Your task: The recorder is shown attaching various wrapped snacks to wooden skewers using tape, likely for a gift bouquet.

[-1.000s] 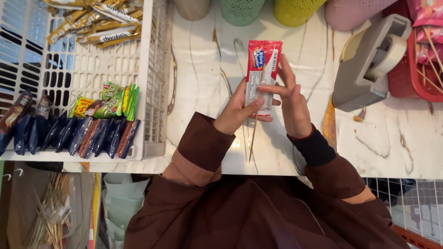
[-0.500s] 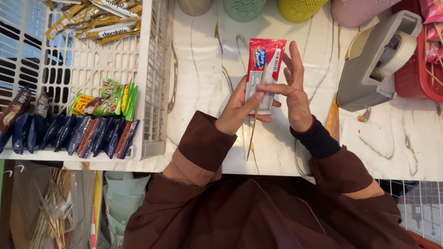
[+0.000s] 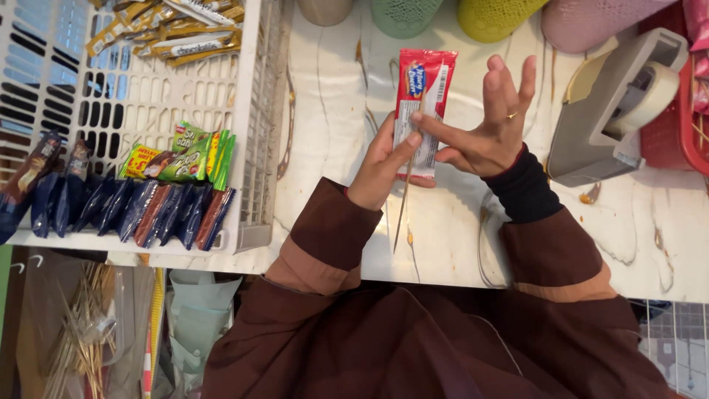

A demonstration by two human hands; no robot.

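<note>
Snack packet: red-and-white wrapped bar (image 3: 422, 111), lying lengthwise on the white marbled surface (image 3: 450, 229) between the two hands, red end pointing away from the person.

Stick: thin wooden skewer (image 3: 405, 193) running along the packet and poking out toward the person's body, seems to lie against the packet's back, can't quite tell.

Left hand: (image 3: 380, 166) grasping the near end of the packet, thumb side pressed on the wrapper and the stick.

Right hand: (image 3: 491, 129) not clenched at all, fingers fanned wide, only the index finger (image 3: 436, 127) reaching across to press the packet's middle. Has a ring on.

What changed: half a second back the right hand lay flatter alongside the wrapper with the fingers closer together; now they're splayed and lifted. Packet itself barely shifted, looks like pinning rather than carrying.

Right of the right hand: grey tape dispenser (image 3: 613, 103), well apart, with a red basket (image 3: 676, 125) just beyond it.

Left of the left hand: white plastic crate (image 3: 251, 148) with dark-wrapped bars (image 3: 140, 214) lined up along its near edge and green packets (image 3: 196, 151) behind them.

Beyond the hands: coloured mesh cups (image 3: 450, 11) along the far edge.
</note>
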